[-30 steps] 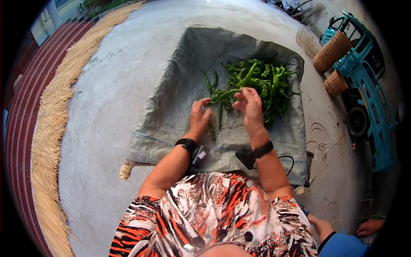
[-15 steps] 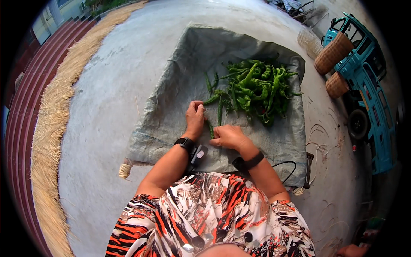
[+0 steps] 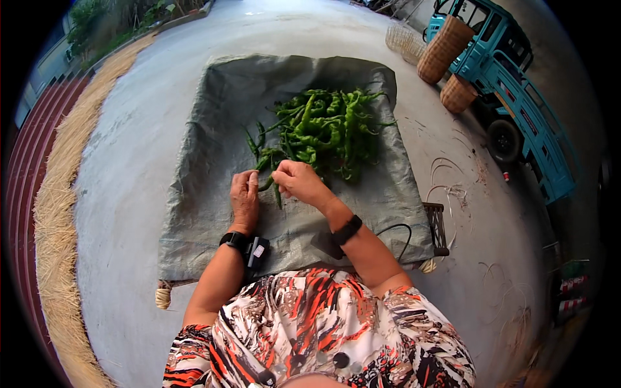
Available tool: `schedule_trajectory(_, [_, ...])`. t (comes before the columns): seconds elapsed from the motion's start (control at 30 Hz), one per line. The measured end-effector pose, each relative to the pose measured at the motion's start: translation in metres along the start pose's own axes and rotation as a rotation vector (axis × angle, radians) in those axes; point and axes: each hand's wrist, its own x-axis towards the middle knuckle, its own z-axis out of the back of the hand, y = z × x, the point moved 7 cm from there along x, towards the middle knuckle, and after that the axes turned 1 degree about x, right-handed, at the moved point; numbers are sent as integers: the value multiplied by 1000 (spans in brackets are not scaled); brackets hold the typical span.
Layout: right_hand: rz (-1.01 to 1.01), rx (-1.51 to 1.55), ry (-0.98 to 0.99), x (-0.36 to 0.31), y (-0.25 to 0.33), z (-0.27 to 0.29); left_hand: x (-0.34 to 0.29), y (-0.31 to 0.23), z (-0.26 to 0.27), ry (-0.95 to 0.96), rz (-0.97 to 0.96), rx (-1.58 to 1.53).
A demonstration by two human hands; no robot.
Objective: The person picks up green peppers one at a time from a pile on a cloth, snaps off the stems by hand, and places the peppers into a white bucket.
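A heap of long, wrinkled green chili peppers [image 3: 333, 132] lies on a grey-green woven plastic sheet [image 3: 213, 123], with several loose ones at its left edge. My left hand [image 3: 244, 199] is closed at the heap's near left, its fingertips around the end of a short green chili pepper [image 3: 265, 185]. Just to the right, my right hand [image 3: 301, 183] pinches toward the same pepper's other end, thumb and finger together. Another pepper [image 3: 277, 196] points toward me beneath the right hand. The fingers partly hide what they grip.
Straps on both wrists carry small dark devices, and a black cable [image 3: 406, 242] loops near my right forearm. A wooden frame end [image 3: 438, 229] shows at the sheet's right corner. Wicker baskets [image 3: 446, 48] stand by a teal truck [image 3: 517, 97]; straw [image 3: 55, 200] lines the left.
The view has shifted, so the scene sits further left. My right hand has moved forward, nearer the heap and close to my left fingertips. The heap looks unchanged.
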Motion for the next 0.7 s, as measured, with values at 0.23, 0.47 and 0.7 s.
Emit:
schedule_trajectory(0.23, [123,763,-287,28,13,53,-1,28,-9,63,232,56])
schedule_trajectory(0.47, [-62,499,-26,27,-28,1,-6,17,-9,62,-3,272])
schedule_trajectory(0.7, [-178,445,93,19,-54,-27,-7,20,-7,113,175,270])
